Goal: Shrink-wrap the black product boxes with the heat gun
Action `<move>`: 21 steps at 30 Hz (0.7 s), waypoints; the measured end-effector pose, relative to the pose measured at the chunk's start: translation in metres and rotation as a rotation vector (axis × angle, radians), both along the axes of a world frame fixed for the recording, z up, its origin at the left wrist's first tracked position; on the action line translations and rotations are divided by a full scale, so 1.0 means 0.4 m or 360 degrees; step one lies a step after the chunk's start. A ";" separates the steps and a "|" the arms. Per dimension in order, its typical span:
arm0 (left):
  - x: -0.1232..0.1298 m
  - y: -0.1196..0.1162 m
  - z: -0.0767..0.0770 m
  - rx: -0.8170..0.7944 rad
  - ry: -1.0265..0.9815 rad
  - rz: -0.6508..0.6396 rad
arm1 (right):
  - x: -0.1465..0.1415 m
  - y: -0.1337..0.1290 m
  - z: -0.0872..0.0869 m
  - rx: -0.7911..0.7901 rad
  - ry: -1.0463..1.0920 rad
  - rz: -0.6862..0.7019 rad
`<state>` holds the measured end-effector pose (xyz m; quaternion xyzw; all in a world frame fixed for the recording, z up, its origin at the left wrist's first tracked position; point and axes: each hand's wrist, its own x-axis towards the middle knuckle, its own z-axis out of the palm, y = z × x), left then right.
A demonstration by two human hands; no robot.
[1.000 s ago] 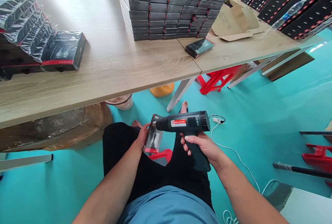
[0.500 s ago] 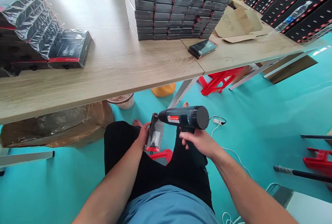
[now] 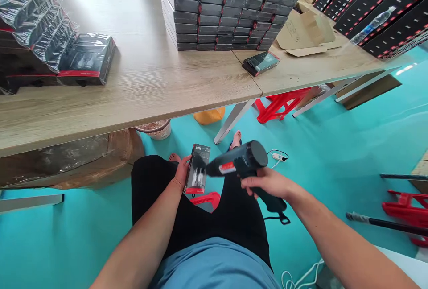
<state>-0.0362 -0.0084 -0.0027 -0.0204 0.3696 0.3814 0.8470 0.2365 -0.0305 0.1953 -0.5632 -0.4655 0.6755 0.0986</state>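
Note:
A flat black box with a red lower band [image 3: 194, 182] is upright between the knees, and my left hand [image 3: 182, 172] grips its left edge. In my right hand [image 3: 267, 183] is a dark heat gun [image 3: 239, 160] with a red label, held by its handle. Its nozzle points left, at or just over the right side of the box; whether they touch cannot be made out. Up on the table [image 3: 140, 97], a small black box [image 3: 261, 63] lies alone in front of a tall stack of black boxes [image 3: 230, 17].
At the left of the table stand film-wrapped boxes [image 3: 85, 59]. Opened cardboard [image 3: 304, 35] and larger black cartons [image 3: 377, 8] are at the right. Below are a bucket [image 3: 158, 129], a big carton [image 3: 83, 159], a red stool [image 3: 281, 104] and a white cable [image 3: 297, 280].
The heat gun has tilted, its nozzle moving down along the box and its handle swinging right. The box now faces up more fully, still in my left hand.

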 end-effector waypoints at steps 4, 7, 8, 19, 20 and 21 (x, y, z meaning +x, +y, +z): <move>0.008 0.006 -0.009 -0.0028 0.0012 0.0056 | -0.006 -0.037 -0.002 -0.0061 0.0015 0.0065; 0.007 0.005 -0.009 -0.0026 0.0042 -0.0017 | -0.024 -0.025 -0.005 0.0151 -0.0006 -0.0207; 0.005 0.005 -0.009 -0.0025 0.0030 -0.0036 | -0.027 -0.020 -0.005 0.0183 -0.0016 -0.0244; -0.002 0.001 0.018 -0.0001 0.0006 0.0298 | -0.018 -0.093 -0.021 0.0051 -0.0009 -0.0305; -0.003 0.002 0.022 0.0012 0.0019 0.0297 | -0.021 -0.100 -0.025 0.0045 -0.0001 -0.0361; -0.003 0.004 0.025 0.0027 0.0027 0.0294 | -0.024 -0.108 -0.029 0.0004 0.0028 -0.0369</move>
